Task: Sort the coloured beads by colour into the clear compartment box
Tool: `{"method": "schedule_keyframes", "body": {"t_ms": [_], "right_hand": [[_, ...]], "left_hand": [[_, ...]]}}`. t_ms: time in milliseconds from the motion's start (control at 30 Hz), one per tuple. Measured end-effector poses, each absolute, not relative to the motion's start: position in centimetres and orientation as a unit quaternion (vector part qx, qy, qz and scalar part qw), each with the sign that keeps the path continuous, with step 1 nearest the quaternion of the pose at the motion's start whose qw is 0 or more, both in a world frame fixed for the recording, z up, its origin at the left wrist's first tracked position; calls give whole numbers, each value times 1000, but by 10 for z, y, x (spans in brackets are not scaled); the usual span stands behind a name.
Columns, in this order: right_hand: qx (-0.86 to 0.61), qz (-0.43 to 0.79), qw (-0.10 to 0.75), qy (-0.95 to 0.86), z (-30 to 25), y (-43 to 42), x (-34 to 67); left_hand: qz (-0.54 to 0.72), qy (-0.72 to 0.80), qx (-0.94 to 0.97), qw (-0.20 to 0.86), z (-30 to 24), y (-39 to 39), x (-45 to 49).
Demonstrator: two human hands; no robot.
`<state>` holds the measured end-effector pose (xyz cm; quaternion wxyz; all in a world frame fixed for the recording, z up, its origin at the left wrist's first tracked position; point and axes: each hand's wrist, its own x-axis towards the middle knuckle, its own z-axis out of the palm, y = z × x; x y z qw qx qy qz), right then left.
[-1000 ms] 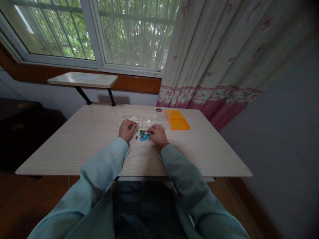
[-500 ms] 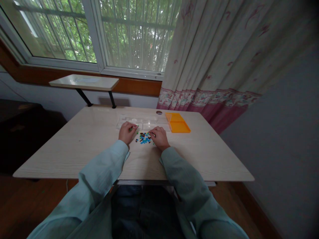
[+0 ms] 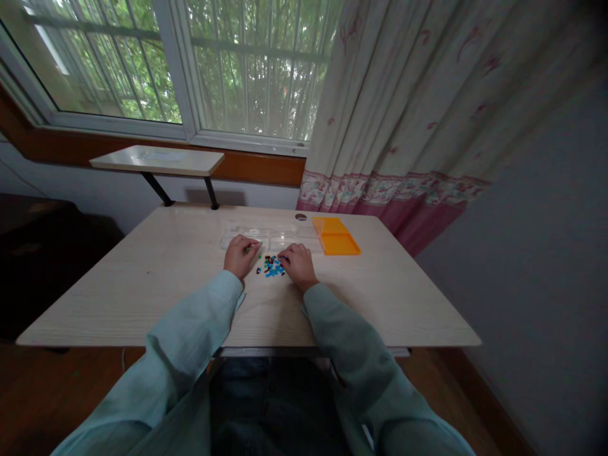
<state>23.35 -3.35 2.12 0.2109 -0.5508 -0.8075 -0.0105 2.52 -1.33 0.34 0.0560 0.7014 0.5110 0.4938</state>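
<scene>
A small heap of tiny coloured pieces [image 3: 270, 266], mostly blue with some dark, red and green ones, lies on the pale wooden table [image 3: 142, 278]. My left hand [image 3: 239, 254] rests to the heap's left, fingers curled, pinching a small green piece. My right hand [image 3: 295, 264] rests on the heap's right edge, fingers bent down onto the pieces; what they hold is too small to make out. Just behind both hands lies a clear plastic compartment tray [image 3: 266, 231].
An orange lid or tray [image 3: 335, 235] lies to the right of the clear tray. A small dark round spot [image 3: 301, 217] sits near the table's back edge. A white shelf [image 3: 156, 159] on black brackets stands under the window. A curtain [image 3: 403, 114] hangs at the right.
Both hands stay by the heap with only slight finger shifts. The camera has tilted a little, so the table sits marginally lower in view.
</scene>
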Motion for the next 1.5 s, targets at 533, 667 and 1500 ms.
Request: {"method": "schedule_keyframes", "body": {"t_ms": [533, 667, 1500], "right_hand": [[-556, -17, 245, -794, 22, -39, 228], [-555, 57, 341, -756, 21, -37, 232], [-495, 324, 557, -583, 14, -26, 235]], "left_hand": [[484, 614, 622, -36, 3, -12, 13], [485, 629, 607, -34, 2, -11, 10], [434, 522, 734, -29, 13, -27, 33]]}}
